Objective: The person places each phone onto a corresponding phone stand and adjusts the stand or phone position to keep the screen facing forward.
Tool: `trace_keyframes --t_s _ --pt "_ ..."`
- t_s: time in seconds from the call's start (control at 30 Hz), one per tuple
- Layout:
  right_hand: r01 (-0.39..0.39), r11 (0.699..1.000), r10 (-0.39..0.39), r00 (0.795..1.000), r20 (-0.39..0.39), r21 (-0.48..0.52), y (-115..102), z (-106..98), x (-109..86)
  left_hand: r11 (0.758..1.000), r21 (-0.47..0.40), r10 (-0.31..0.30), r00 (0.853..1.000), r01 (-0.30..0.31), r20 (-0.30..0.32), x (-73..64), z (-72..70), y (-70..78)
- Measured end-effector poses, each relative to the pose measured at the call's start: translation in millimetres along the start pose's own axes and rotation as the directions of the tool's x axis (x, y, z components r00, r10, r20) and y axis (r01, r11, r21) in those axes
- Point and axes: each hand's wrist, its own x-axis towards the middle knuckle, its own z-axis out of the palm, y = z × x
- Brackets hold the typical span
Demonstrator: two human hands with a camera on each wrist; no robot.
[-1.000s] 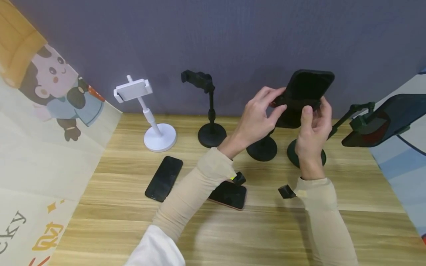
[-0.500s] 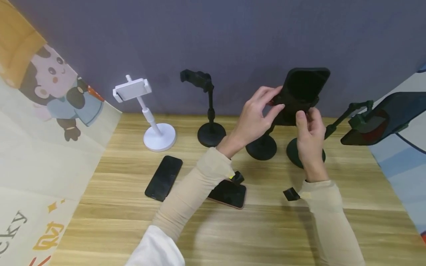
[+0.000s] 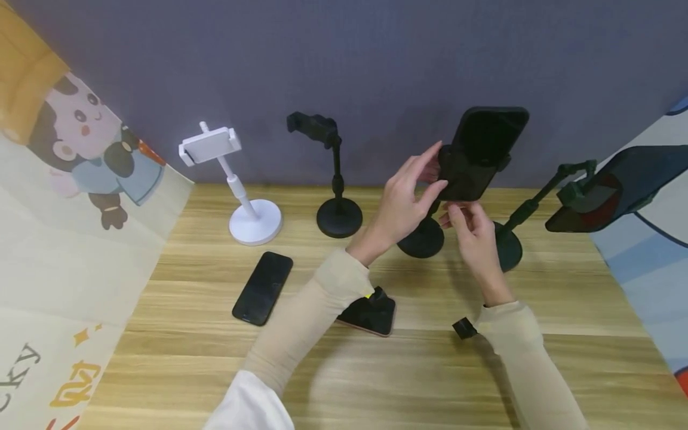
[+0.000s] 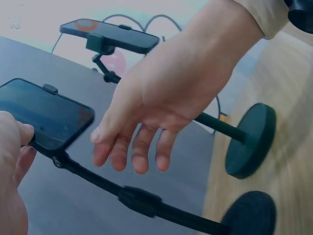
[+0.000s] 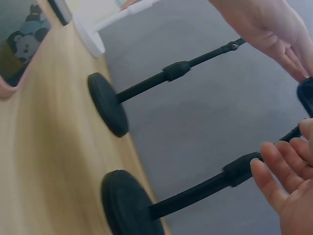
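Note:
A black phone point(image 3: 486, 143) sits tilted in the clamp of a black phone stand point(image 3: 421, 239). My left hand point(image 3: 400, 203) pinches the phone's left edge beside the clamp, thumb in front and fingers behind. In the left wrist view, the thumb of this left hand point(image 4: 12, 152) lies at the phone's edge point(image 4: 46, 115). My right hand point(image 3: 475, 239) is just below the phone's lower end, near the stand's pole, its fingers loosely bent and holding nothing. The right wrist view shows these relaxed fingers of the right hand point(image 5: 288, 181) beside the pole point(image 5: 195, 193).
Right of it, a dark green stand point(image 3: 507, 248) carries another phone point(image 3: 629, 188). To the left stand a black phone stand point(image 3: 340, 218) and a white one point(image 3: 255, 222). Two phones lie on the wooden table: a black one point(image 3: 263, 288) and a pink-edged one point(image 3: 371, 316) partly under my left forearm.
My right hand has left the phone's right side and moved down and left, below its lower end. My left hand stays at the left edge, and the phone has shifted slightly left in view.

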Motion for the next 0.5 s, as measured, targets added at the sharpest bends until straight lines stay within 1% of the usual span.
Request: trace_keyframes --t_s 0.17,0.27,0.37,0.5 --pt "-0.026 0.993 0.035 0.996 0.079 -0.112 9.5 3.1 -7.2 0.999 0.004 -0.049 0.998 0.049 0.042 -15.2 2.9 -5.9" --pt "-0.031 0.984 0.054 0.991 0.125 -0.177 15.3 4.8 -10.7 0.997 0.007 -0.072 0.996 0.072 0.061 -23.5 3.5 -8.7" --pt "-0.021 0.967 0.064 0.985 0.161 -0.254 21.5 6.8 -13.6 0.997 0.005 -0.083 0.994 0.083 0.066 -30.5 3.5 -11.8" --pt "0.014 0.935 0.051 0.983 0.176 -0.353 31.1 9.5 -16.6 0.996 -0.015 -0.09 0.994 0.091 0.062 -39.7 2.9 -16.1"
